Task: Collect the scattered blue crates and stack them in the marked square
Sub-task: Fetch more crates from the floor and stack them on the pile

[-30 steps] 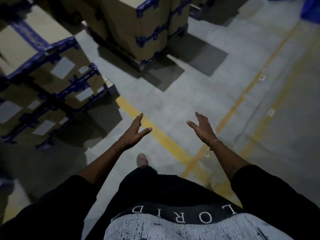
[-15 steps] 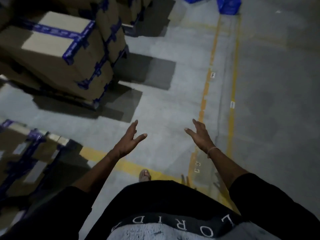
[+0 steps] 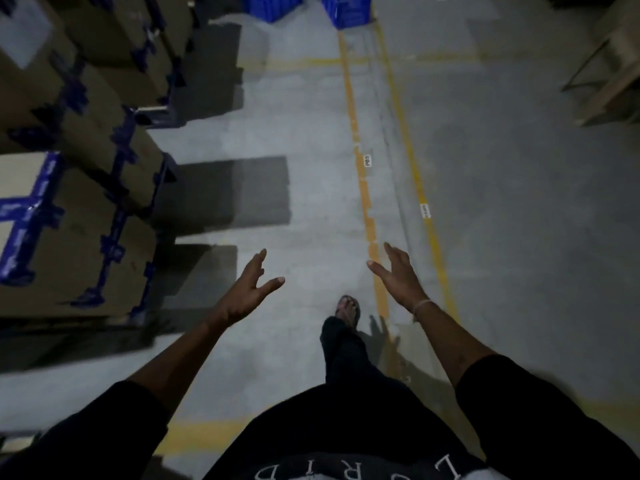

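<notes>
Head view: left hand (image 3: 247,292) and right hand (image 3: 398,275) spread wide, fingers straight, holding nothing.

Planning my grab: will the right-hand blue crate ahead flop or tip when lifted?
The blue crate looks like moulded plastic with ribbed walls, so probably stiff. Its contents are out of view, so weight is uncertain. It is boxy, so it is unlikely to roll.

Single head-worn view, forward and down onto floor (image 3: 311,140).

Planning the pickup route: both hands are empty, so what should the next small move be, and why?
Probably keep walking ahead along the yellow floor line: the left hand and right hand hold nothing, and two blue crates sit far ahead, out of reach.
</notes>
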Action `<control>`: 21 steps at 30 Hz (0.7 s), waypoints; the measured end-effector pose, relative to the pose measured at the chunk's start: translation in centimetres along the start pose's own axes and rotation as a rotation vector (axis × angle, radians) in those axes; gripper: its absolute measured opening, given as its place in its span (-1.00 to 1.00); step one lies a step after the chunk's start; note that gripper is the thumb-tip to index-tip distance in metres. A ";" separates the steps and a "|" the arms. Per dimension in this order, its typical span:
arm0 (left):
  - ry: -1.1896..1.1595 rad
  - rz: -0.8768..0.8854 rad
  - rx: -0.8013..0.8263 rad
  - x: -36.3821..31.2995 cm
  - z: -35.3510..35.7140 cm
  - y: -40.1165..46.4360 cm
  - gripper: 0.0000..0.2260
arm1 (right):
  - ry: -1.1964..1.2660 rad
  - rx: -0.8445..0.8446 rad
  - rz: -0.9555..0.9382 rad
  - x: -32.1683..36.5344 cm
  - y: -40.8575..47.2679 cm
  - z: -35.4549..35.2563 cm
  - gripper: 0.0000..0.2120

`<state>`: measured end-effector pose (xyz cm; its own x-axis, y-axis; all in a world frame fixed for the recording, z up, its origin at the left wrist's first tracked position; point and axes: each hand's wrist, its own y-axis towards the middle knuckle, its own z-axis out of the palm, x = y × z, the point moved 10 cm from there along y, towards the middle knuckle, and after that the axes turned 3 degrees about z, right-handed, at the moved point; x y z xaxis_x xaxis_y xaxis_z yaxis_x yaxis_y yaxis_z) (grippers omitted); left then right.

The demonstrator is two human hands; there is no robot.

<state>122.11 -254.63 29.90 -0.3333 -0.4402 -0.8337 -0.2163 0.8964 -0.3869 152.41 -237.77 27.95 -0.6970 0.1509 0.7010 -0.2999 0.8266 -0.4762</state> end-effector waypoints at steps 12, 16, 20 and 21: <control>-0.059 0.061 -0.109 -12.0 -10.1 26.4 -0.21 | -0.035 -0.022 -0.028 14.6 26.0 -10.9 -0.23; -0.091 0.078 -0.124 -14.2 -13.5 34.3 -0.18 | -0.066 -0.025 -0.052 19.8 34.0 -13.0 -0.24; -0.087 0.079 -0.113 -14.8 -18.0 44.0 -0.09 | -0.052 -0.030 -0.048 24.5 43.3 -13.9 -0.26; -0.077 0.083 -0.108 -15.2 -19.3 46.7 -0.07 | -0.048 -0.034 -0.043 25.7 45.8 -14.1 -0.26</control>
<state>99.33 -207.06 32.13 -0.2834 -0.3563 -0.8904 -0.2895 0.9169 -0.2748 129.94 -188.38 31.62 -0.7143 0.0895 0.6940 -0.3086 0.8499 -0.4272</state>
